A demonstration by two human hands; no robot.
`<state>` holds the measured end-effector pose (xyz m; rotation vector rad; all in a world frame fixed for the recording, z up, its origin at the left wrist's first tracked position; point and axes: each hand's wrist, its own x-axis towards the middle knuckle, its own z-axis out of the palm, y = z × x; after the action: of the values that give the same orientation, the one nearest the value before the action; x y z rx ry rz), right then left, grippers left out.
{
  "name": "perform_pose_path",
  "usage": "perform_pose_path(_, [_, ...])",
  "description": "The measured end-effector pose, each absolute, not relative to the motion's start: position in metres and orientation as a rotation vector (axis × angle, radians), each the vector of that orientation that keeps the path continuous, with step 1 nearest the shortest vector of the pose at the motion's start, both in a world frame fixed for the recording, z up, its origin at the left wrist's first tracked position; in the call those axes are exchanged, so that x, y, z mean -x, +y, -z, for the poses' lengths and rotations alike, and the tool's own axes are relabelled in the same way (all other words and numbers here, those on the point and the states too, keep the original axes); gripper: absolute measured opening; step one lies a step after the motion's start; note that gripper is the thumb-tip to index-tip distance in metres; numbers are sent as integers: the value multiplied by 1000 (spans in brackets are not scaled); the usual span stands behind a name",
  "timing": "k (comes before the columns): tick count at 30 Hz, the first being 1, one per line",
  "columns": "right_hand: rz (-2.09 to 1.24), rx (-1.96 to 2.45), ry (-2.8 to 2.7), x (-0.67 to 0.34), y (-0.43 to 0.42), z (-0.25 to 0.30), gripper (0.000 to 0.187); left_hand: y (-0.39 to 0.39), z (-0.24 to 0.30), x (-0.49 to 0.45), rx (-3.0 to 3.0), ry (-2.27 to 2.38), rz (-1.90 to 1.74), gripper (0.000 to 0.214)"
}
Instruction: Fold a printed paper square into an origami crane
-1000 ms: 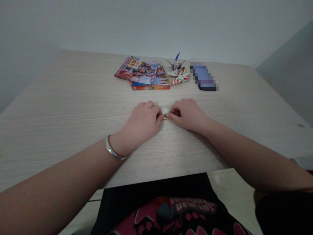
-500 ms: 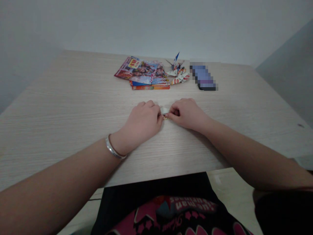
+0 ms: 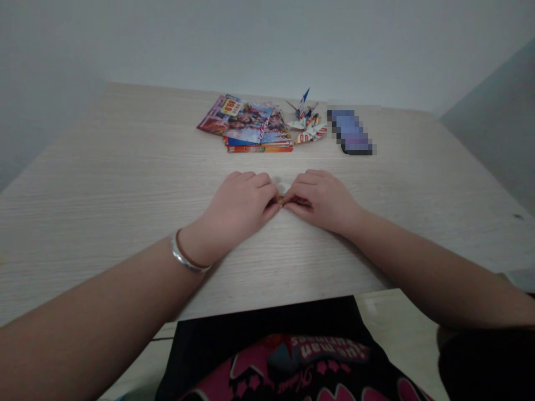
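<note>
Between my fingertips is a small folded piece of printed paper (image 3: 281, 199), mostly covered by my hands. My left hand (image 3: 246, 197), with a silver bangle (image 3: 186, 256) on its wrist, is closed and pinches the paper's left part. From the other side my right hand (image 3: 321, 199) pinches it too, thumb against forefinger. Both hands rest low over the middle of the table, their fingertips almost meeting. How the paper is folded under my fingers cannot be made out.
A stack of colourful printed leaflets (image 3: 251, 125) lies at the back of the wooden table (image 3: 137, 150). Folded paper cranes (image 3: 307, 131) sit to its right, then a phone (image 3: 350, 132), blurred out. A wall (image 3: 267, 50) rises behind the table.
My fingertips have come closer together on the paper, and less of its pale side shows. Both thumbs now press at its near edge. The leaflets, cranes and phone stay in place.
</note>
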<state>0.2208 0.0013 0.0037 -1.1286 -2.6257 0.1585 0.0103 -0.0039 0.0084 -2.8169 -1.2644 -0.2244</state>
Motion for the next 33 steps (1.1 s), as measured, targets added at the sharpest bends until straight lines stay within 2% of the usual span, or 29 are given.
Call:
perform_pose_path(8, [38,1158,-2732,-212,-6,-6,25,-6,-13,-9,2829,-1133,146,25])
perform_pose_path(15, [-389,1167,-2605,-217,2,-3,17,-4,-7,-10,2899,-1302,224,27])
perform_pose_path(22, [-616,1356,-2423,-222,2,-7,15,-3,-8,-12,2942,-1492,260,26])
perform_pose_path(33, [-417,1560,-2487,-217,4,-8,24,-5,-4,-13,2899,-1505,275,28])
